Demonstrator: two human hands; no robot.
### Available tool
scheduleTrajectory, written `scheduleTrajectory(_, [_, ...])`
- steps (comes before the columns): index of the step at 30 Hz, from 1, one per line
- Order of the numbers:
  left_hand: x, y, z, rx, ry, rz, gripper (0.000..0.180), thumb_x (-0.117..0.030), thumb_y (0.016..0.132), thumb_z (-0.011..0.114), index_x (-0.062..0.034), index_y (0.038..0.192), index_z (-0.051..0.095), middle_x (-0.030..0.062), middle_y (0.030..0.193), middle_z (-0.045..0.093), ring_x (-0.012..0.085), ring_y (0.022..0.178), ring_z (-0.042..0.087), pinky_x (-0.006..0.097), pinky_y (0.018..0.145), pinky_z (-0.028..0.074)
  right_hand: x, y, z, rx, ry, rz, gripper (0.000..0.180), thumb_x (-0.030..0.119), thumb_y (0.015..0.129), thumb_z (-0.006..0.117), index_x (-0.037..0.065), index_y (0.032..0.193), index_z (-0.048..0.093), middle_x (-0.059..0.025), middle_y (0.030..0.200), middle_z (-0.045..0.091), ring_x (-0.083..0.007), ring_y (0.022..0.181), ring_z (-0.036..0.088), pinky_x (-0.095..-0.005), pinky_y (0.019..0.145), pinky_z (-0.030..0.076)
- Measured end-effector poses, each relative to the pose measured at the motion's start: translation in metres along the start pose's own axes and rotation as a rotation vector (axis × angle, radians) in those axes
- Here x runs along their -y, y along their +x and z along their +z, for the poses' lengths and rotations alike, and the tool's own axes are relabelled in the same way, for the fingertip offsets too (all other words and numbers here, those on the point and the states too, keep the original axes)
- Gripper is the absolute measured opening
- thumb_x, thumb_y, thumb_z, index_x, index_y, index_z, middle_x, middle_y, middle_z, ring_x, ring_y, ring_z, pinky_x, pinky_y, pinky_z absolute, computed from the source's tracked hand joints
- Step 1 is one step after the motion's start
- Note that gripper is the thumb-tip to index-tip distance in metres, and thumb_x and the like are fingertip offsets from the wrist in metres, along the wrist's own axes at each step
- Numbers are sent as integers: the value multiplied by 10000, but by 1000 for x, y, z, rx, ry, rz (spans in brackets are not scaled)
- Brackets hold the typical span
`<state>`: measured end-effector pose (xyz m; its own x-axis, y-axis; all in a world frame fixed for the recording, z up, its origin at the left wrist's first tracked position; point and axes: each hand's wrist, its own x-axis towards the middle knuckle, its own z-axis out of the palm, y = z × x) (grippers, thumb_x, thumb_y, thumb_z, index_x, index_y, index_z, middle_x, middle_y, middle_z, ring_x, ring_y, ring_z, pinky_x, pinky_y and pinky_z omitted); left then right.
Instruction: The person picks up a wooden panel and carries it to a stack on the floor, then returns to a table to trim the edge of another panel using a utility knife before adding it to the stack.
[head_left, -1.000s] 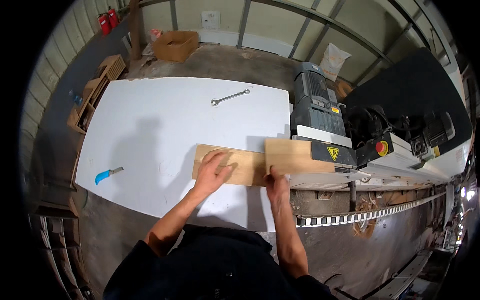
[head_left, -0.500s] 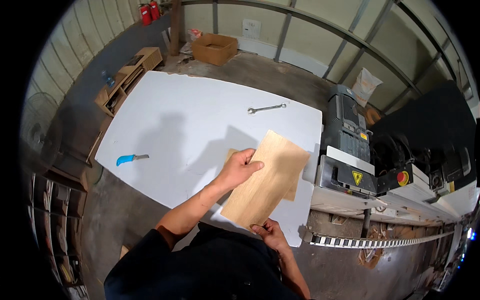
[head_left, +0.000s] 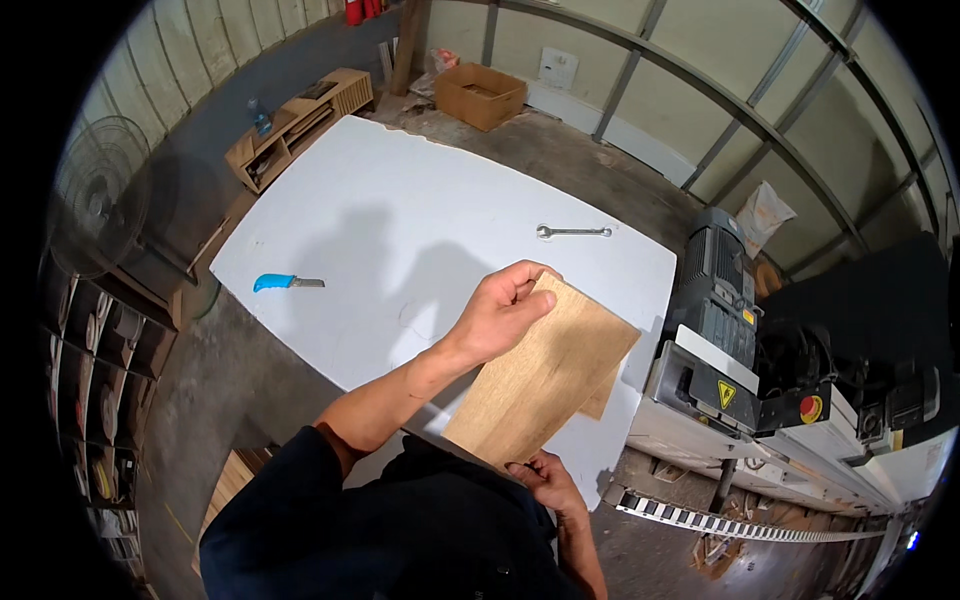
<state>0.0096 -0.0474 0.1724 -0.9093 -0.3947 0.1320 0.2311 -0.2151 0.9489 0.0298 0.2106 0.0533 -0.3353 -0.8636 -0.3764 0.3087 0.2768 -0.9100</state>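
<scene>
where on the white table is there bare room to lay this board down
Widest bare patch: the white table between the blue knife and the wrench. The far end is bare too. It is crowded at the right edge, where the wooden board overhangs beside the machine.

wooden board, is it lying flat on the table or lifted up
Lifted and tilted. The left hand grips the wooden board at its far edge, the right hand its near end, above the white table.

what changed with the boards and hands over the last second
The wooden boards went from lying flat at the machine to being lifted and tilted toward the person. The left hand moved from pressing flat on top to gripping the far edge; the right hand now holds the near end. The wrench and blue-handled knife stayed on the white table.
</scene>
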Motion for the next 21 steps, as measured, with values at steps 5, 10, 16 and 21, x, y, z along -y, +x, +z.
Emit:
scheduleTrajectory(5, [-10,-7,6,-58,103,45,148,-163,929,568,-18,959,580,-75,668,471,2,583,373,199,514,328,-7,4,1,-55,-18,-50,226,43,928,578,-9,1148,590,-31,1031,663,-77,922,545,-224,850,422])
scheduleTrajectory(10, [-6,-10,6,-113,187,138,250,-209,932,581,-61,754,485,-80,642,379,12,589,308,219,504,302,-22,9,0,-151,-145,-141,213,63,916,603,-11,1115,588,-39,975,680,-66,881,552,-216,828,426])
scheduleTrajectory(16, [-16,-5,0,-219,141,18,303,-253,972,506,-71,731,484,-71,689,435,23,659,353,214,582,352,-8,13,20,-317,69,-189,161,67,901,627,-17,1039,632,-42,897,684,-81,816,581,-220,787,452])
scheduleTrajectory(21, [-16,-11,5,-263,31,69,310,-291,986,488,-44,800,515,-65,714,432,27,660,350,211,573,343,-16,12,6,-399,60,-211,155,76,904,626,-26,1020,642,-37,891,680,-97,812,593,-232,775,465])
